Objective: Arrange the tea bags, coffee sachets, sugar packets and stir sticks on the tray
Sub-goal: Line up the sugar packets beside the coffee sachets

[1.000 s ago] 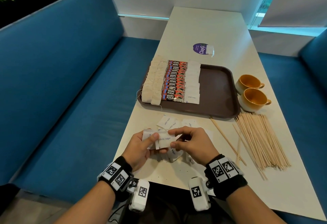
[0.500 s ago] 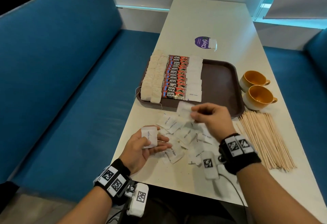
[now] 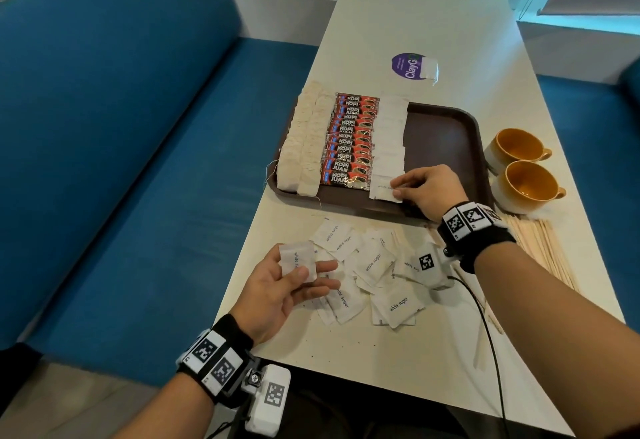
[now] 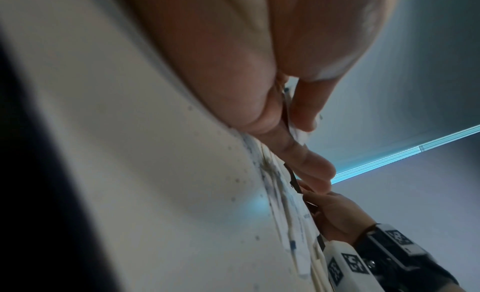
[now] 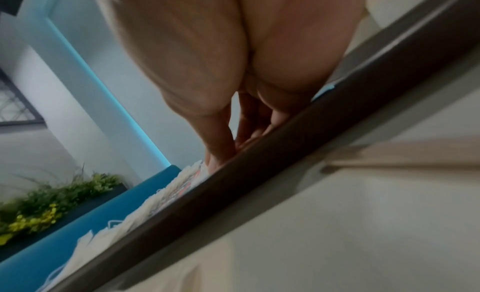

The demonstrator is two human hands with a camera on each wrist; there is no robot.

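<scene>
Right hand (image 3: 429,189) pinches 1 sugar packet (image 3: 384,192) between thumb and fingertips, setting it at the near end of the white column on the tray (image 3: 446,133), beside the coffee sachets (image 3: 349,140). Left hand (image 3: 277,286) holds another packet (image 3: 298,260) under its thumb, fingers otherwise loosely extended, above the loose packets (image 3: 374,265) on the table (image 3: 415,16). Risks: release could skew the packet or nudge the overlapped row out of line; the wrist cable could drag loose packets. Stir sticks (image 3: 547,248) lie off the tray.
</scene>
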